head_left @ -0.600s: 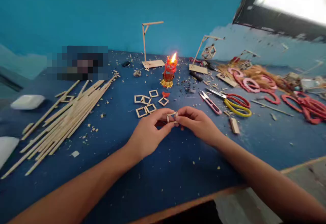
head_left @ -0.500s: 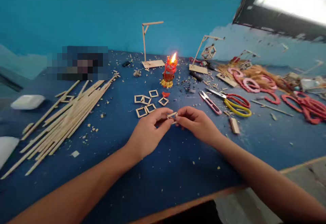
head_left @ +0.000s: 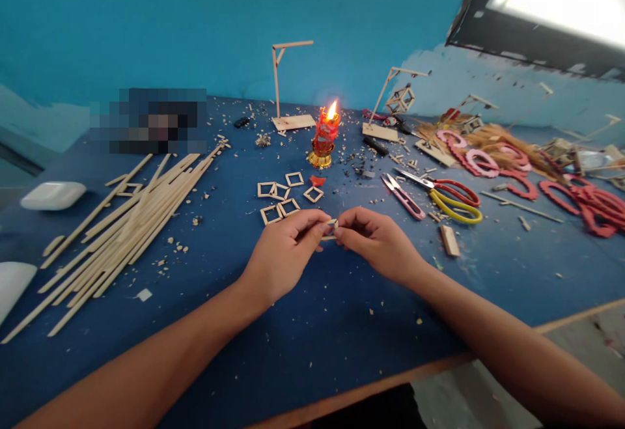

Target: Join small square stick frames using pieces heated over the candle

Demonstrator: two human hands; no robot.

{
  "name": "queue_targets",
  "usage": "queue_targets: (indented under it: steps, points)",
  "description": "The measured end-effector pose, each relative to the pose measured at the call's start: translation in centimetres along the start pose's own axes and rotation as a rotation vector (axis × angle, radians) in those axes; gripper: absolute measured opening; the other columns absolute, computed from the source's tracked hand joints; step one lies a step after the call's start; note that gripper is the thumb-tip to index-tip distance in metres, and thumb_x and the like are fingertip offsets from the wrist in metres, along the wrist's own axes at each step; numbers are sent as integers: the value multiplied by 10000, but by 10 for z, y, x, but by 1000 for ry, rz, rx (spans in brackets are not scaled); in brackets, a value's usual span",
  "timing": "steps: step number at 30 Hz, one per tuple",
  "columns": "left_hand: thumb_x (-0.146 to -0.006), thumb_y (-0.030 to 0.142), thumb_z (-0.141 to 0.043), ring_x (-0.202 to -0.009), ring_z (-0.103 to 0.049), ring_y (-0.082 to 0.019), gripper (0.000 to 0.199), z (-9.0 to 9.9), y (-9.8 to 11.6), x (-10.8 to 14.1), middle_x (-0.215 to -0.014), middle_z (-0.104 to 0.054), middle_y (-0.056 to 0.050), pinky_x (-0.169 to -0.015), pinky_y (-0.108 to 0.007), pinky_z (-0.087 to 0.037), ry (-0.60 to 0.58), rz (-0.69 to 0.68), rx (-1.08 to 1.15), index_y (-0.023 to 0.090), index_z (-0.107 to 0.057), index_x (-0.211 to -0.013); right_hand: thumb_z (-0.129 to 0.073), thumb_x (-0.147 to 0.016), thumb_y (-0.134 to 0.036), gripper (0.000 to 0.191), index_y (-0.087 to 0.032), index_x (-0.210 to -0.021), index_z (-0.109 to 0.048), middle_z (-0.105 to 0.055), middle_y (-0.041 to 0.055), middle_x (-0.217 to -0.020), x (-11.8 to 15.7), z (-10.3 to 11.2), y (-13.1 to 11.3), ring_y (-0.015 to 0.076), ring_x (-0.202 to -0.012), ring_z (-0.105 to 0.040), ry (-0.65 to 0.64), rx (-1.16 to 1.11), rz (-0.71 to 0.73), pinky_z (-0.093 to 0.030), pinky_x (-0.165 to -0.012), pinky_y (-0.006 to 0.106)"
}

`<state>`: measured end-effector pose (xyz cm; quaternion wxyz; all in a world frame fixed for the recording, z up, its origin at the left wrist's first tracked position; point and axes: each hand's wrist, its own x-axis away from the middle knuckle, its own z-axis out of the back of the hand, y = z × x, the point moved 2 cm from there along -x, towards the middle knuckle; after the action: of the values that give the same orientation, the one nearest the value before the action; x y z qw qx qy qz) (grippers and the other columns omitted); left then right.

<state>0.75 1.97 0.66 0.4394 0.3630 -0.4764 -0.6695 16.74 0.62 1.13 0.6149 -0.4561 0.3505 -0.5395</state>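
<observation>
Between my fingertips is a small wooden frame (head_left: 330, 236), partly hidden by the fingers. My left hand (head_left: 288, 247) pinches its left side, and my right hand (head_left: 375, 240) pinches its right side. Just beyond my left hand several square stick frames (head_left: 293, 179) lie on the blue table (head_left: 303, 351). A lit red candle (head_left: 326, 131) stands upright in a gold holder behind both hands, with a red scrap (head_left: 317, 181) in front of it.
Long sticks (head_left: 141, 221) lie in a pile at left, near a white case (head_left: 53, 196). On the right are small snips (head_left: 404, 198), scissors (head_left: 456, 209), a wooden block (head_left: 449, 241) and red rings (head_left: 481, 162). Two wooden stands (head_left: 293, 122) (head_left: 380, 132) rise behind.
The small frame has turned between my fingers, and its near stick now lies more level. Both hands have shifted only slightly. The things on the table have stayed in place.
</observation>
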Motion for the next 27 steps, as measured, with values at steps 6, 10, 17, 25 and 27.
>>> queue_targets:
  steps: [6,10,17,25,27]
  points:
    - [-862,275,-517,-681,-643,-94,130,0,0,0,-845,-666,15,-640,-178,-519,-1,-13,31,193,-606,-909,-559,-799,-307,123,-186,-783,-556,-522,-33,-662,0,-2,1,90,-588,-463,-8,-20,0,-356,-569,253]
    - [-865,296,-519,-700,-647,-95,140,0,-1,0,-830,-660,20,-636,-164,-512,-2,-29,17,195,-610,-900,-559,-799,-306,122,-188,-772,-546,-529,-31,-665,1,-2,1,94,-593,-483,-12,-49,-5,-374,-586,262]
    - [-880,324,-501,-717,-648,-96,164,1,0,2,-810,-662,30,-661,-167,-502,-3,-74,-51,207,-616,-892,-566,-792,-305,123,-187,-764,-542,-541,-31,-660,1,-3,0,95,-592,-492,-26,-78,-20,-388,-583,259]
    - [-848,305,-537,-785,-660,-146,206,-2,-5,1,-906,-691,3,-711,-253,-529,-24,-66,-58,227,-596,-1030,-576,-785,-302,127,-178,-790,-554,-567,-26,-695,-1,-1,1,86,-600,-523,-48,-159,-26,-431,-606,254]
    - [-815,271,-577,-830,-662,-161,287,-4,-6,2,-953,-692,-9,-767,-284,-529,-50,-70,-44,232,-573,-1098,-586,-776,-311,139,-177,-792,-555,-576,-23,-703,-2,0,2,86,-602,-529,-57,-203,-50,-442,-613,254]
